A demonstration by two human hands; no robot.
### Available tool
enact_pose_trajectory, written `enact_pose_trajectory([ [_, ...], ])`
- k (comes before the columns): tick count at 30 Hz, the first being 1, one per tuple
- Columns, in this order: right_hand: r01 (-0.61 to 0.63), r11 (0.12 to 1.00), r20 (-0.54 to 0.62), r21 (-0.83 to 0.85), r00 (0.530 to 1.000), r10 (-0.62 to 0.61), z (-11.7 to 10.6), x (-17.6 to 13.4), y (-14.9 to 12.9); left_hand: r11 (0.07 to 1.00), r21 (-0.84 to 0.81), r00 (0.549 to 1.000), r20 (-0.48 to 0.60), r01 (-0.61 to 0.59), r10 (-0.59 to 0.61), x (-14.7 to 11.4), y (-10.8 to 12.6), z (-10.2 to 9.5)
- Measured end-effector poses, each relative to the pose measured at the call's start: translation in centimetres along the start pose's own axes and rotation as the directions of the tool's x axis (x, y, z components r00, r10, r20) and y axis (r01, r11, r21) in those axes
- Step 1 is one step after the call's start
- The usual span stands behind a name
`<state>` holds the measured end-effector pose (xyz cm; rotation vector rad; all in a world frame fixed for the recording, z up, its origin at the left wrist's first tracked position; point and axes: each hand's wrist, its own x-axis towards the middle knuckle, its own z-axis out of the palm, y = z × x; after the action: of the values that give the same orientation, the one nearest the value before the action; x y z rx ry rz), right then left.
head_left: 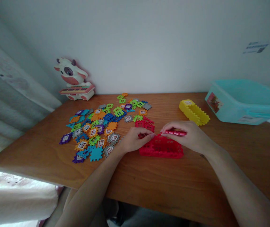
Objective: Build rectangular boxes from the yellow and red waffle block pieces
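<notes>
In front of me on the table stands a red box-like structure [161, 153] of interlocking plastic building tiles. My left hand [138, 138] is at its left side, thumb and fingers closed on its upper edge. My right hand [188, 134] pinches a red building tile [176, 133] at the structure's far right edge; I cannot tell whether this tile is joined to it. More red tiles [144, 125] lie just beyond my left hand. The fingers partly hide the structure's top edges.
A spread of loose coloured tiles [94, 132] covers the left of the wooden table [135, 189]. Beyond my right hand is a yellow tile structure [193, 112]. A turquoise bin [238, 108] stands at the right, a cow toy with a keyboard [74, 80] at the back left.
</notes>
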<state>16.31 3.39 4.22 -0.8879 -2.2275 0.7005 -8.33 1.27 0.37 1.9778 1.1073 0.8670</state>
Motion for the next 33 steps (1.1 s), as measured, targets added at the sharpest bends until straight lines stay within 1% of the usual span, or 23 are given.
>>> enact_pose_trajectory([
  [3, 0.008, 1.0, 0.0, -0.014, 1.0, -0.008, 0.0, 0.0, 0.1, 1.0, -0.021, 1.0, 0.006, -0.02, 0.021, 0.0, -0.1, 0.0],
  [10, 0.011, 1.0, 0.008, -0.013, 1.0, -0.011, 0.0, 0.1, 0.1, 0.997, -0.07, 0.999, 0.02, -0.027, 0.028, 0.0, -0.1, 0.0],
  [16, 0.017, 1.0, 0.012, -0.014, 1.0, -0.017, 0.0, 0.0, -0.1, 0.996, -0.002, 0.995, 0.04, -0.087, 0.087, 0.1, 0.1, -0.2],
  [21, -0.005, 1.0, 0.011, 0.003, 1.0, 0.005, 0.1, -0.1, 0.2, 0.991, 0.051, 0.991, 0.056, -0.123, 0.12, 0.0, 0.1, -0.4],
  [24, -0.036, 0.998, 0.002, 0.044, 0.999, 0.036, 0.2, 0.0, 0.1, 0.991, 0.053, 0.992, 0.027, -0.127, 0.125, 0.0, 0.1, -0.3],
  [26, -0.058, 0.993, -0.027, 0.104, 0.998, 0.062, 0.4, 0.1, -0.3, 0.991, 0.038, 0.992, -0.023, -0.127, 0.128, -0.1, 0.2, -0.2],
  [29, -0.065, 0.97, -0.115, 0.232, 0.989, 0.094, 0.6, 0.3, -1.0, 0.99, -0.045, 0.984, -0.125, -0.131, 0.125, 0.0, 0.5, 0.0],
  [31, -0.062, 0.944, -0.155, 0.324, 0.981, 0.118, 0.7, 0.4, -1.4, 0.978, -0.176, 0.981, -0.172, -0.115, 0.085, 0.1, 0.8, 0.1],
  [33, -0.057, 0.908, -0.156, 0.415, 0.979, 0.132, 0.6, 0.4, -1.5, 0.937, -0.343, 0.987, -0.163, -0.066, 0.01, 0.1, 1.1, 0.1],
])
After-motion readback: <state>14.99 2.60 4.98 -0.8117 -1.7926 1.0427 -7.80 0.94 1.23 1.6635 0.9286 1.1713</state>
